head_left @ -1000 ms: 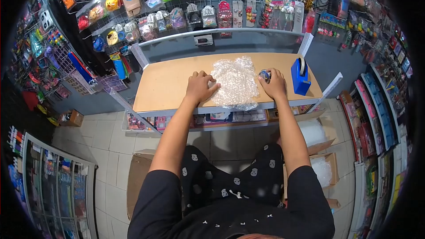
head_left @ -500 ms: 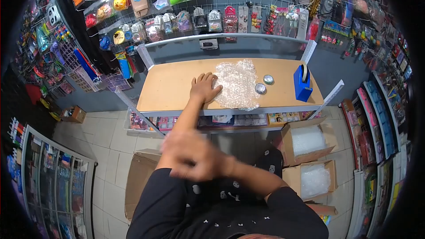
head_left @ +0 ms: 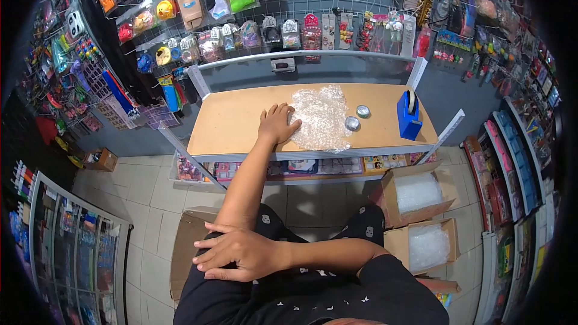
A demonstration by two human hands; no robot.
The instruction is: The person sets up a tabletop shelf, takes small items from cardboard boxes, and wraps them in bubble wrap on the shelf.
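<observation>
My left hand [head_left: 277, 124] lies palm down on the wooden tabletop, fingers stretched out. Its thumb and fingertips touch the left edge of a sheet of bubble wrap [head_left: 320, 118], which is spread flat. Across my body, my right hand [head_left: 236, 254] rests near my left elbow and sleeve, its fingers apart and holding nothing. Just right of the bubble wrap sit two small round silvery pieces, one nearer [head_left: 352, 123] and one farther back [head_left: 362, 111]. A blue tape dispenser [head_left: 409, 121] stands toward the table's right end.
Open cardboard boxes with bubble wrap, an upper one [head_left: 448, 204] and a lower one [head_left: 453, 238], sit on the floor at right. Another carton [head_left: 180, 253] is at left. White posts [head_left: 415, 73] and a rail edge the table [head_left: 226, 117]. Hanging goods cover the wall grid.
My right hand has come down and left, from a blur over my left forearm to rest near the elbow. My left hand stays at the bubble wrap.
</observation>
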